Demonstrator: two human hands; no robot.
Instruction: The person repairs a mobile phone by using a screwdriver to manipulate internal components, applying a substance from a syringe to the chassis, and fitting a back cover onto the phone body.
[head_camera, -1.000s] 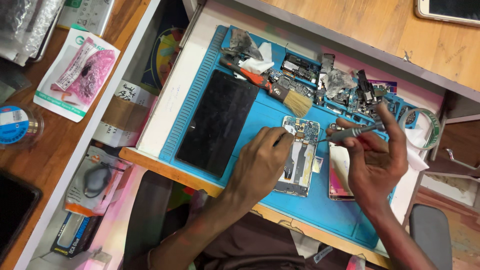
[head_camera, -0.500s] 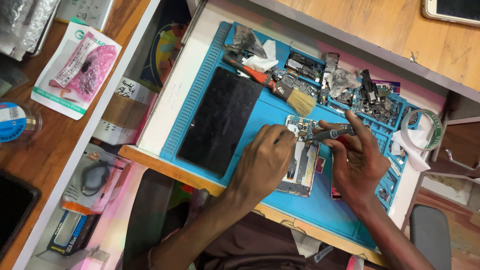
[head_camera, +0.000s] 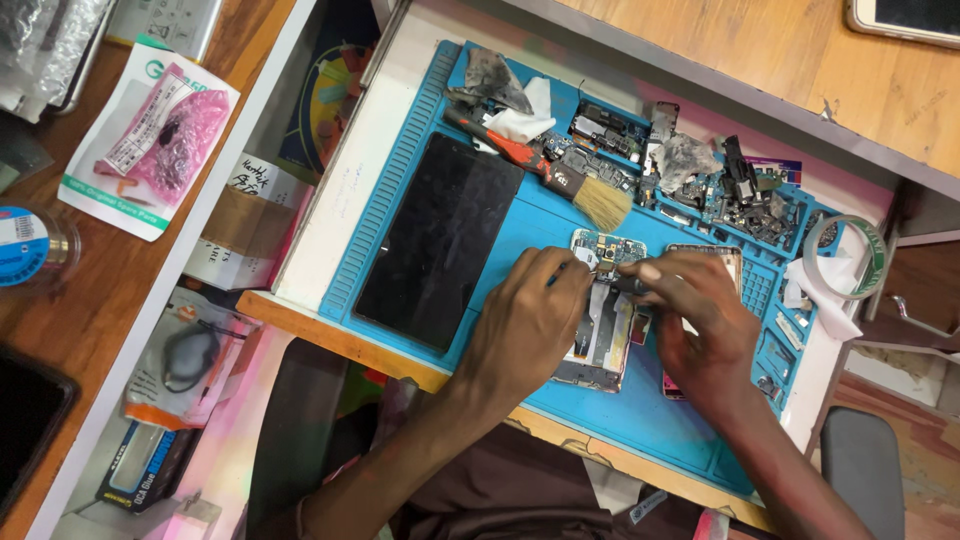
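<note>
Both forearms are bare, with no sleeves reaching them, and no watch, ring or bracelet shows on the wrists or fingers. The left hand and the right hand wear no gloves. Below the arms appears dark brown clothing, plain and without pattern.

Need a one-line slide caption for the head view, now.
Both hands, left hand and right hand, work on an opened phone on a blue repair mat.

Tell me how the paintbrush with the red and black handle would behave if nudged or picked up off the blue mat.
The paintbrush lies flat on the blue mat, so it probably slides rather than rolls far. Its handle looks stiff, and the pale bristles would likely flex. It seems light for its size.
</note>
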